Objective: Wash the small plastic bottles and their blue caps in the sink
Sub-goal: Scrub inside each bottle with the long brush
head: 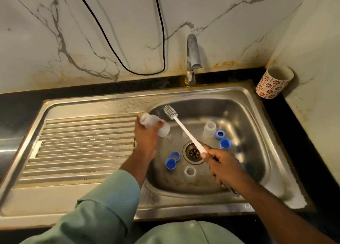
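My left hand point(147, 136) grips a small translucent plastic bottle point(164, 129) lying on its side over the left rim of the sink basin point(253, 114). My right hand point(219, 162) holds the handle of a white bottle brush point(182, 128); its bristled head points up and left, just right of the held bottle and outside it. In the basin a second bottle point(209, 128) stands upright at the back and a third bottle point(189, 172) sits near the front. Blue caps lie around the drain point(193, 152): two at left point(171, 163), two at right point(225, 143).
A metal tap point(192, 57) rises behind the basin; no water is seen running. The ribbed draining board point(82, 148) stretches to the left. A red-patterned cup point(275, 81) stands on the dark counter at back right. A black cable point(147, 72) hangs on the marble wall.
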A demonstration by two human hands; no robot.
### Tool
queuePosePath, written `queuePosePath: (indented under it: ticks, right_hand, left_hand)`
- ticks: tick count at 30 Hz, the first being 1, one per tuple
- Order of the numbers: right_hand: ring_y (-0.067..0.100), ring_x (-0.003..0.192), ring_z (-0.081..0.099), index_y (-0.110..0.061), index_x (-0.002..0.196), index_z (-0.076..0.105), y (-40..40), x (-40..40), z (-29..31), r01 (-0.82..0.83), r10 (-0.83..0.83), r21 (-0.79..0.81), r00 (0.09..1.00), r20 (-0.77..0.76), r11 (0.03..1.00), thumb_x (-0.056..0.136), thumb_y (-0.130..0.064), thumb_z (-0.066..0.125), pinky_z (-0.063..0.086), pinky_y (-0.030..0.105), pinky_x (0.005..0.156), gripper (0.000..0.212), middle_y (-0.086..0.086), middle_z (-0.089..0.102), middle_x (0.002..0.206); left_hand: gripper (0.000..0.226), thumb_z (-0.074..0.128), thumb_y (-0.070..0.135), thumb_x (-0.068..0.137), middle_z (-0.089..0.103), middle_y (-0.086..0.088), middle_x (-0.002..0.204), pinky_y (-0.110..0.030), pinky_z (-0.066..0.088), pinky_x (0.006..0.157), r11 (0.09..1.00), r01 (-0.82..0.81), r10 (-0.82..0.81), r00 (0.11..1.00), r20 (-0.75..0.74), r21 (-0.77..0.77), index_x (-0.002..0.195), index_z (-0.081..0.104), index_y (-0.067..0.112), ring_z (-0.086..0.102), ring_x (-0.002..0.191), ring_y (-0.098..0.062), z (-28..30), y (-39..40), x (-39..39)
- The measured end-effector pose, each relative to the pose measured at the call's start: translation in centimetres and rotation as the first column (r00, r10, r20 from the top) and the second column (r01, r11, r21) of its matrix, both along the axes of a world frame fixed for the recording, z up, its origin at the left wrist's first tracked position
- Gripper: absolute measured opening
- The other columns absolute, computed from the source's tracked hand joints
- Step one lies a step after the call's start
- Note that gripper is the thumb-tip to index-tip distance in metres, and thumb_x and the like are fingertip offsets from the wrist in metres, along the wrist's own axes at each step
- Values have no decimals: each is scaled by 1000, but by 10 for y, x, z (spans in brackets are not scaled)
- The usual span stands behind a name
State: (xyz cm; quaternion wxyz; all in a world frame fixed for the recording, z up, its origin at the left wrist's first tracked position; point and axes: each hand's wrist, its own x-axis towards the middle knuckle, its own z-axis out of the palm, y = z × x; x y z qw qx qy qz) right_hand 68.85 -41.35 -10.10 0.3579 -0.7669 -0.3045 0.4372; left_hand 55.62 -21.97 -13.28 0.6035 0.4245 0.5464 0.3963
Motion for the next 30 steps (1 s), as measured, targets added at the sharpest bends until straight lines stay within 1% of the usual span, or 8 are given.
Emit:
queuePosePath:
  ticks: [4, 7, 10, 13, 18, 22, 27, 30]
  right_hand:
    - [8, 42, 45, -28, 132, 55, 8, 12, -16, -13, 14, -59, 1000, 20, 998, 99, -29, 52, 42, 25, 41, 33, 4, 52, 61]
    - [9, 43, 45, -28, 137, 52, 12, 21, -29, 7, -4, -89, 1000, 26, 996, 99, -30, 53, 43, 26, 41, 38, 2, 51, 60]
    - [6, 41, 45, -27, 139, 51, 15, 27, -41, 6, -3, -115, 1000, 28, 993, 99, -30, 53, 41, 22, 39, 40, 0, 52, 60]
    - [6, 44, 45, -27, 138, 51, 19, 34, -50, 0, 4, -137, 1000, 24, 991, 99, -30, 53, 39, 20, 39, 40, -2, 52, 61]
    - [12, 48, 47, -27, 135, 56, 28, 45, -64, 17, -19, -152, 1000, -14, 988, 98, -32, 55, 43, 26, 43, 37, -5, 52, 60]
    - [12, 46, 47, -27, 133, 57, 31, 51, -70, 40, -42, -139, 999, -14, 989, 97, -33, 55, 43, 26, 44, 36, -10, 52, 54]
    - [14, 47, 47, -26, 132, 58, 29, 51, -72, 50, -54, -135, 998, -26, 990, 97, -34, 56, 45, 29, 47, 36, -11, 52, 53]
    - [16, 46, 45, -23, 129, 60, 26, 49, -72, 56, -62, -133, 997, -37, 990, 97, -33, 56, 43, 31, 47, 34, -23, 53, 50]
  left_hand:
    - [75, 80, 1, 72, 55, 1, 123, -28, 52, 83, 963, 228, -125, 849, -513, 142, 135, 46, 25, 57, 106, -20, -29, 0, 11]
    - [64, 67, 2, 82, 41, -5, 136, -30, 49, 83, 866, 497, -306, 608, -733, 51, 138, 46, 25, 56, 113, -27, -52, 2, 16]
    - [55, 62, 7, 86, 42, -7, 134, -35, 46, 88, 761, 644, -370, 332, -868, -79, 135, 46, 24, 52, 117, -30, -75, 7, 16]
    - [55, 63, 3, 85, 45, -10, 132, -38, 44, 94, 698, 698, -388, 181, -904, -160, 133, 46, 23, 47, 118, -32, -92, 15, 16]
    - [56, 54, -2, 88, 38, -13, 139, -43, 42, 99, 617, 736, -414, 5, -910, -277, 137, 43, 22, 44, 123, -36, -106, 23, 19]
    - [65, 63, 9, 87, 28, -9, 151, -45, 45, 100, 556, 784, -354, -76, -932, -275, 145, 38, 27, 37, 130, -33, -107, 21, 22]
    - [66, 68, 22, 86, 23, -7, 154, -46, 42, 104, 571, 763, -365, -96, -926, -304, 146, 40, 30, 31, 136, -33, -101, 19, 21]
    - [66, 70, 26, 85, 27, -7, 153, -47, 40, 105, 580, 749, -397, -83, -914, -320, 145, 42, 29, 32, 136, -33, -98, 18, 17]
